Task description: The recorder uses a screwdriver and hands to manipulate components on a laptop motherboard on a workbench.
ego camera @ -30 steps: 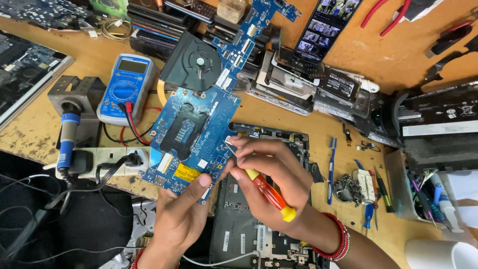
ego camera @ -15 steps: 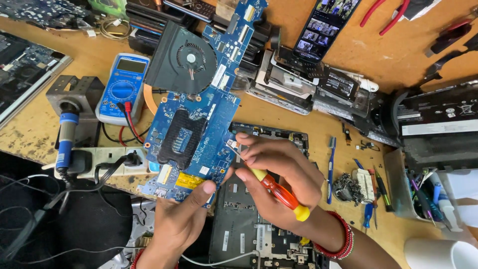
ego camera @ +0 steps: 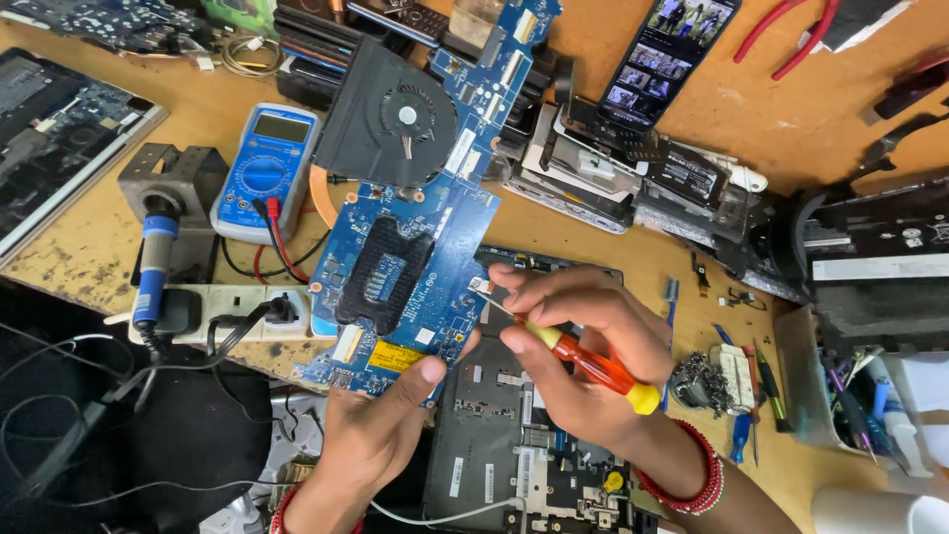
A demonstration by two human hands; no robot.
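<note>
A blue laptop mainboard (ego camera: 415,247) with a black fan (ego camera: 390,124) is tilted up over a dark laptop base (ego camera: 504,435). My left hand (ego camera: 381,435) grips the board's near edge, thumb on top beside a yellow sticker. My right hand (ego camera: 593,356) holds a red screwdriver (ego camera: 583,361) with a yellow cap. Its tip meets the board's right edge at a small connector, and my right fingers pinch there too.
A blue multimeter (ego camera: 267,168) with red and black leads lies left of the board. A soldering iron stand (ego camera: 163,213) and a white power strip (ego camera: 217,311) sit nearer left. A phone (ego camera: 667,49), laptop parts, red pliers (ego camera: 791,35) and a tool tray (ego camera: 850,396) crowd the back and right.
My left hand has lifted and pushed the board up and away, so the fan and far end now sit higher. My right hand stays at the board's right edge with the screwdriver.
</note>
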